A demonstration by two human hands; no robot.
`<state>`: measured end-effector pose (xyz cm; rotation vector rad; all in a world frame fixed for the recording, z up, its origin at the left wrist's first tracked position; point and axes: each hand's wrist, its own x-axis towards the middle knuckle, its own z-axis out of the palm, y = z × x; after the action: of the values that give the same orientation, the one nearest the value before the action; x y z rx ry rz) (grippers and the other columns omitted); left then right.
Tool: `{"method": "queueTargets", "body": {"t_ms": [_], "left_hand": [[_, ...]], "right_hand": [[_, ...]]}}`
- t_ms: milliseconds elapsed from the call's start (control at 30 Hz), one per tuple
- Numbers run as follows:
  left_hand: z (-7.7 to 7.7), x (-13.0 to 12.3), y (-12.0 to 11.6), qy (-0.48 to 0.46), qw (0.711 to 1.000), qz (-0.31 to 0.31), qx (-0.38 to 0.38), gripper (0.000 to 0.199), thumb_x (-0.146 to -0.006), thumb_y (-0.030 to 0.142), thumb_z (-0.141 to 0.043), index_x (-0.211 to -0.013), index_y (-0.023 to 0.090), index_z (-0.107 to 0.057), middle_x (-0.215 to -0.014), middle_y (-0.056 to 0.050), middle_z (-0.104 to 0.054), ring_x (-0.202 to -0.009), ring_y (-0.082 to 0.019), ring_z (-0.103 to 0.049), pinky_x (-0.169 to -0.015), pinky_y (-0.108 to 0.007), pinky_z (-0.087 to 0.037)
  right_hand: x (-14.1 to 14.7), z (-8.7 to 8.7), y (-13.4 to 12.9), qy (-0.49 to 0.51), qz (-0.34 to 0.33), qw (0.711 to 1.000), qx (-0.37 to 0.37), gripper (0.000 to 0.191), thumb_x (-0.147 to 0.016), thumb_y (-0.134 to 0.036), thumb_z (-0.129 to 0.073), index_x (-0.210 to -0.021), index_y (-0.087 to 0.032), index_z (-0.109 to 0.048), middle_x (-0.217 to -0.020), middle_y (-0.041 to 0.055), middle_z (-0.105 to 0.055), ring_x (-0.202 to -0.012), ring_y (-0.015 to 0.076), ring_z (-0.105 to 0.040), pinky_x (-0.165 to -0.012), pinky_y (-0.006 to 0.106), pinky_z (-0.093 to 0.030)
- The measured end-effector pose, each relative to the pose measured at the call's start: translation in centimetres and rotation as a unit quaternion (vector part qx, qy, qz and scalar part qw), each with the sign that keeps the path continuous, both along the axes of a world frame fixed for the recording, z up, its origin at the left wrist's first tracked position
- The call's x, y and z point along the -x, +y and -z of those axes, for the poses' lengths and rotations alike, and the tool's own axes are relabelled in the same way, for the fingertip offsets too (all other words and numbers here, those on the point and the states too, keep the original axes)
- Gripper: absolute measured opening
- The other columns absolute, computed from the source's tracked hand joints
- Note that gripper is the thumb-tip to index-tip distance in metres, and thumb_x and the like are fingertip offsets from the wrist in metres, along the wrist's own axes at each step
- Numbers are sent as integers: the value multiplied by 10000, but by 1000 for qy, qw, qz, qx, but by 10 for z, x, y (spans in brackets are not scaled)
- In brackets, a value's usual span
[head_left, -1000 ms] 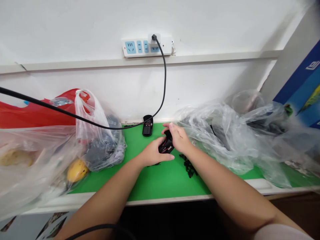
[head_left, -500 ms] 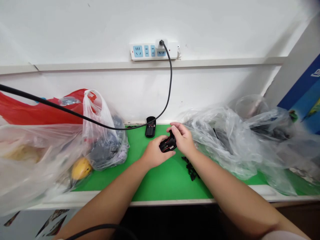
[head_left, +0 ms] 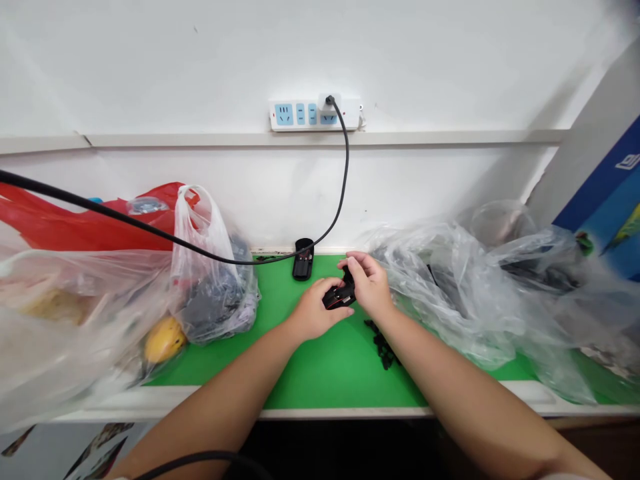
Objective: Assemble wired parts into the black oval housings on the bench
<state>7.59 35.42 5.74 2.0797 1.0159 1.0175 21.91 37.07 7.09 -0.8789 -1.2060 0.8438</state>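
Note:
My left hand (head_left: 316, 310) is closed around a small black computer mouse (head_left: 336, 298) with a thin red line along its side. Its thumb and fingers grip the body from the left. My right hand (head_left: 371, 283) pinches a black curved cover piece (head_left: 348, 275) at the mouse's far right end, where it stands tilted up from the body. Whether that piece is attached, I cannot tell. Behind my hands, a second black mouse casing (head_left: 303, 268) lies on the green mat (head_left: 330, 380). Small black parts (head_left: 384, 347) form a loose pile beside my right forearm.
Clear plastic bags (head_left: 450, 287) of dark parts crowd the right side. On the left are a white bag (head_left: 213, 287), a red bag (head_left: 115, 220) and a yellow round object (head_left: 164, 340). A black cable (head_left: 345, 173) hangs from the power strip (head_left: 300, 117) across the mat's back.
The view has shifted slightly, so the whole scene sits a little lower. Both hands keep their hold on the mouse, and the cover piece stands at a slightly different tilt.

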Motion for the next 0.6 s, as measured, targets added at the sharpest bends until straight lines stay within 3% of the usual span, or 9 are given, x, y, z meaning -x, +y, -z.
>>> {"method": "queueTargets", "body": {"t_ms": [167,600], "left_hand": [[2,1,0,21,998,-4,-56,533,-689,363,-742,-1166,193,-574,-1105,-83,-592,-990,-200,-566,-917,-341,-434],[-2,2,-4,112,993,15,-33,594,-771,438,-635,-1303,209,-500,-1040,-88,-594,-924,-211,-568,-855,-354,-455]], "right_hand": [[-1,4,3,21,21,1000,-4,375,-826,-470,-543,-980,-133,-600,-883,66,-654,-752,104,-585,-714,250,-500],[-1,5,0,-26,20,999,-10,400,-825,-487,-547,-998,-138,-638,-888,70,-674,-782,130,-618,-770,290,-518]]}}
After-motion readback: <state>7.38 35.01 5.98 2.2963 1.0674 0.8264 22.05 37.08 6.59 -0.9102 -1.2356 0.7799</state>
